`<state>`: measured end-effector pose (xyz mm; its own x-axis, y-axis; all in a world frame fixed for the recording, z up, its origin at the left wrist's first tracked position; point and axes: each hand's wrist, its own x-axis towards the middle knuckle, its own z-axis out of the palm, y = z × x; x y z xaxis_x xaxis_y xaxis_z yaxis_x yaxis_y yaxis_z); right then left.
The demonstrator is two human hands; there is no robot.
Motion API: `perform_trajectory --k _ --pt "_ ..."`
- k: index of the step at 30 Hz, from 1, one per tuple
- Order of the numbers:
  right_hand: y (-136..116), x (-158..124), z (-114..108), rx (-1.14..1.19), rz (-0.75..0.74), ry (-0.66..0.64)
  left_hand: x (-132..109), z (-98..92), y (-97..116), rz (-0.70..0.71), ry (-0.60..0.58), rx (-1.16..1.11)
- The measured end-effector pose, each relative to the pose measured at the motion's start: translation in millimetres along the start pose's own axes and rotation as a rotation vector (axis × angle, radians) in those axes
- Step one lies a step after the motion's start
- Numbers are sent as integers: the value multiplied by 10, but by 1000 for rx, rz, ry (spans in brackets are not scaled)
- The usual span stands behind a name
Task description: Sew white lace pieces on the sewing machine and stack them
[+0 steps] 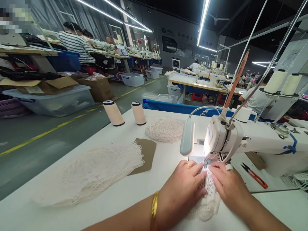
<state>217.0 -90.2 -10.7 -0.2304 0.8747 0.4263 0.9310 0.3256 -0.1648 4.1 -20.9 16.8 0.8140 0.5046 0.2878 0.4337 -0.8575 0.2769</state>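
Note:
A piece of off-white lace [209,202] lies under the needle area of a white sewing machine [222,139], its lower end spread toward me. On its left side my left hand [181,189], with a ring and a gold bangle, presses the lace between thumb and fingers near the presser foot. My right hand [229,186] pinches the lace's right edge, fingertips close to the foot. The needle tip itself is hard to make out. A grey lamp [187,138] lights the sewing spot. Orange-handled thread snips [255,175] lie right of my right hand.
A large lace pile [91,175] covers the table's left, partly over brown card [148,154]. Behind it are another lace pile [166,130] and two thread cones [114,114] [139,114]. Co-workers sit at machines beyond; plastic bins [132,79] stand on the floor.

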Motion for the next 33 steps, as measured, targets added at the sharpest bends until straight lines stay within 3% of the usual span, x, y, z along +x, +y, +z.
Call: perform_trajectory --k 2,4,6,8,14,17,20,25,33 --pt "-10 -35 -124 68 -37 -68 -59 -123 9 24 -77 -51" --pt "-35 -54 -270 199 -77 -236 -121 -185 12 62 -124 -72" --pt "-63 -50 -380 275 -94 -365 -161 -160 11 102 -111 -58" --pt "-79 -32 -417 288 -114 -385 -165 -73 5 131 -44 -48" --pt "-84 6 -265 380 -79 -104 -4 125 -31 3 142 -233" --pt "-109 22 -194 438 49 84 106 109 -56 -68 145 -318" --pt "-131 52 -133 499 163 191 198 72 -105 -101 86 -402" --pt "-129 83 -74 557 287 207 274 21 -172 -159 -30 -541" --pt "-138 74 -98 549 260 188 218 -40 -72 -334 -82 -771"
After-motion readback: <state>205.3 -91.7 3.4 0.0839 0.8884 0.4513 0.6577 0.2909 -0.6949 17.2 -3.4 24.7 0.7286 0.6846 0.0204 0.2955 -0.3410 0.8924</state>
